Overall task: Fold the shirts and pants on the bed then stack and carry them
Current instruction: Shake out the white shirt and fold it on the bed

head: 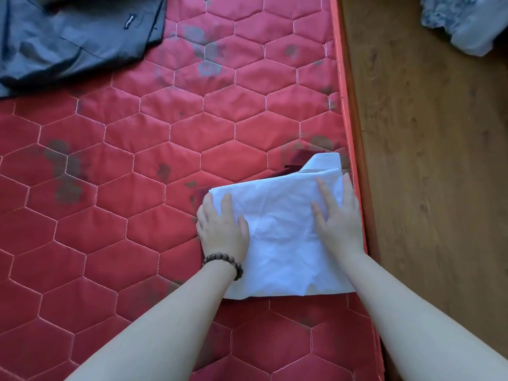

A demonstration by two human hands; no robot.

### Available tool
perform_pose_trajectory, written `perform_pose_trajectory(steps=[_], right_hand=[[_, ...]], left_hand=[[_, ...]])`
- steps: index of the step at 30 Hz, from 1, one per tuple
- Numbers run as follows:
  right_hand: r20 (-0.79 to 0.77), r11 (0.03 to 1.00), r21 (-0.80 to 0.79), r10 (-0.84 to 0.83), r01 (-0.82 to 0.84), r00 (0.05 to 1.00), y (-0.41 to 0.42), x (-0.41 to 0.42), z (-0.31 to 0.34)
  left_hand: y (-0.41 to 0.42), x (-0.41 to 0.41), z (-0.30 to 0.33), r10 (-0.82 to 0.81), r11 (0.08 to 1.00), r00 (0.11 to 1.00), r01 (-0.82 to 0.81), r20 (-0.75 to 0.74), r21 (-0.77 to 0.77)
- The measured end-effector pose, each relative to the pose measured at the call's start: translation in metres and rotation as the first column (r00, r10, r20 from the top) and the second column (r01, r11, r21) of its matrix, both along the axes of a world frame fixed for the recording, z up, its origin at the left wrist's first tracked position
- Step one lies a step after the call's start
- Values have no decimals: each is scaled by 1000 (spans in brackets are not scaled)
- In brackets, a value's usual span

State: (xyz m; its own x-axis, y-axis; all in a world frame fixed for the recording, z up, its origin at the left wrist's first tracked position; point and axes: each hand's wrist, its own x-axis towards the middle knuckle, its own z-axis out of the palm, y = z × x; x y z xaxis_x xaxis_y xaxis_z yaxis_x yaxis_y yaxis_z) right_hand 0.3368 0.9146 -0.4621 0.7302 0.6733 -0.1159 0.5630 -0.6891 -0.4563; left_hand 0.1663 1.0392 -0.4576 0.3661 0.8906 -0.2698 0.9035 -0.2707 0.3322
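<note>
White shirt [277, 232] — under both flat hands

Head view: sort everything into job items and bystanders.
Job: folded white shirt, pressed flat by left hand and right hand; dark red garment beneath it; dark blue garment; bed.
Bystanders: patterned cloth bundle on wooden floor; bead bracelet.

Red quilted bed [154, 221], folded white shirt [280, 243], dark pants [68, 45]
</note>
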Motion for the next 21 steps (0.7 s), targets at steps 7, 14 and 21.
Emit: perform_pose_trajectory(steps=[7, 14, 21], right_hand=[[-160, 973, 126, -173, 194, 972, 0, 16, 9], [-250, 973, 112, -170, 203, 953, 9, 24, 27], [-186, 959, 233, -119, 161, 975, 20, 13, 30]], left_hand=[[15, -12, 3, 143, 960, 948, -63, 284, -273], [32, -22, 15, 186, 936, 908, -48, 376, -348], [22, -36, 16, 191, 972, 856, -99, 481, -211]])
